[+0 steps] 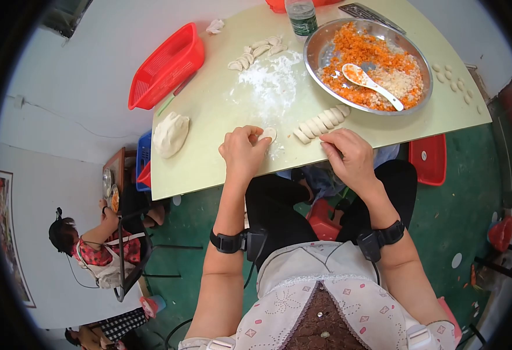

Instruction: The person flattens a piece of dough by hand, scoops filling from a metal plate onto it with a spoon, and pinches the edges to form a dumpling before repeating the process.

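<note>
My left hand (244,153) is over the front part of the pale table, its fingers closed on the edge of a small flat dough round (269,135). To its right, a row of cut dough pieces (321,124) lies side by side like a sliced roll. My right hand (350,155) is curled at the near side of that row, thumb and forefinger close together; whether anything is between them is hidden. A large lump of dough (171,135) rests left of my left hand. White flour (269,84) is scattered beyond my hands.
A steel basin (309,69) of chopped orange and pale filling holds a white spoon (374,87). Folded dumplings (258,51), a red basket (166,67) and a bottle (301,18) are at the back. Small dough pieces (454,83) lie far right. Another person (107,248) sits at left.
</note>
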{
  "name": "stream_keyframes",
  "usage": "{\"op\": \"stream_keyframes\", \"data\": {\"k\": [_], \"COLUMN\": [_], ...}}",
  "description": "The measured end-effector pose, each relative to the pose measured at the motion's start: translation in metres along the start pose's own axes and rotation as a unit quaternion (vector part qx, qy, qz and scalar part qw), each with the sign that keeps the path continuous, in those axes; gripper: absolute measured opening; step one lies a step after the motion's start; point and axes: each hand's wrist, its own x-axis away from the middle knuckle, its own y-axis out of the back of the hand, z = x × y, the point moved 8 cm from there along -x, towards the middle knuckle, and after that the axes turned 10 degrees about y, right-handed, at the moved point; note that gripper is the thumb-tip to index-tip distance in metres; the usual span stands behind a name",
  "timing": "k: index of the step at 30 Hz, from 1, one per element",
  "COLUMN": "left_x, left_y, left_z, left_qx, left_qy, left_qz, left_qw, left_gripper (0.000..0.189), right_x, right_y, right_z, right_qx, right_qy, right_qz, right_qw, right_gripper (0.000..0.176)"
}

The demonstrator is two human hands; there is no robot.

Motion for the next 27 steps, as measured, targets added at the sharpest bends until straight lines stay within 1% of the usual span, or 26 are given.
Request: {"op": "stream_keyframes", "data": {"k": [3,6,9,12,15,18,19,22,25,27], "left_x": [-0.001,0.001,-0.014,-0.035,-0.042,-0.031,-0.023,-0.024,-0.012,0.000], "left_y": [-0.001,-0.002,0.018,0.036,0.036,0.006,0.006,0.018,0.009,-0.007], "left_z": [0.000,-0.003,-0.015,-0.044,-0.063,-0.062,-0.061,-0.036,-0.041,-0.047], "left_qx": [0.012,0.116,0.135,0.103,0.015,0.019,-0.004,0.117,-0.048,-0.160], "left_qy": [-0.033,-0.014,-0.040,-0.126,-0.247,-0.269,-0.254,-0.176,-0.288,-0.307], "left_qz": [0.002,0.034,-0.016,-0.063,-0.158,0.024,0.044,0.022,0.018,0.068], "left_qw": [0.999,0.993,0.990,0.985,0.956,0.963,0.966,0.977,0.956,0.936], "left_gripper": [0.028,0.027,0.023,0.020,0.017,0.020,0.018,0.028,0.047,0.057], "right_x": [0.000,0.001,0.000,0.002,0.001,0.001,0.001,0.001,0.001,0.001], "right_y": [0.000,0.000,0.001,0.000,0.000,0.001,0.001,0.002,0.000,-0.001], "right_z": [-0.001,0.000,0.001,0.002,0.001,0.001,0.001,0.002,0.001,0.001], "right_qx": [-0.002,0.000,0.006,0.007,0.000,-0.005,-0.007,0.000,0.010,0.010], "right_qy": [0.001,0.004,0.006,0.007,0.006,0.010,0.010,0.014,0.004,0.006], "right_qz": [0.000,0.003,0.003,0.006,0.003,0.007,0.008,0.005,0.003,0.003], "right_qw": [1.000,1.000,1.000,1.000,1.000,1.000,1.000,1.000,1.000,1.000], "right_gripper": [0.009,0.009,0.009,0.008,0.008,0.009,0.009,0.009,0.009,0.009]}}
